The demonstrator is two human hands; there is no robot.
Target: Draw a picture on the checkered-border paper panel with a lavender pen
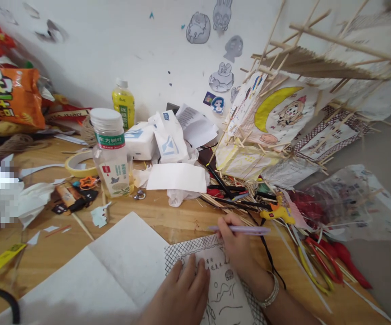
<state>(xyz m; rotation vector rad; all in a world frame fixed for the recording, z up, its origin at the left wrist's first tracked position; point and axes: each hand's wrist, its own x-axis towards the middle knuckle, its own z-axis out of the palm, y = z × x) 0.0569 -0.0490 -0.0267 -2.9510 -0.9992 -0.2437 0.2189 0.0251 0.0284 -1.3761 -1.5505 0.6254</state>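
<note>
Under my hands lies a sheet of paper with a line drawing (225, 293), bordered by a cross-hatched pattern and bearing some handwritten characters. My left hand (185, 289) rests flat on its left part, fingers spread. Near the sheet's top right corner, my right hand (234, 246) grips a light purple pen (249, 230), which lies nearly level across the fingers. A bracelet (271, 291) circles the right wrist. To the left of the drawing, a large creased white sheet (90, 280) covers part of the wooden table, partly beneath my left arm.
A clear bottle (112, 167), masking tape (80, 163) and tissue packs (170, 137) stand behind. At right are scissors (320, 262), a yellow glue gun (278, 213), a plastic bag (357, 203) and a stick-framed paper lantern (279, 113). An orange snack bag (11, 95) lies far left.
</note>
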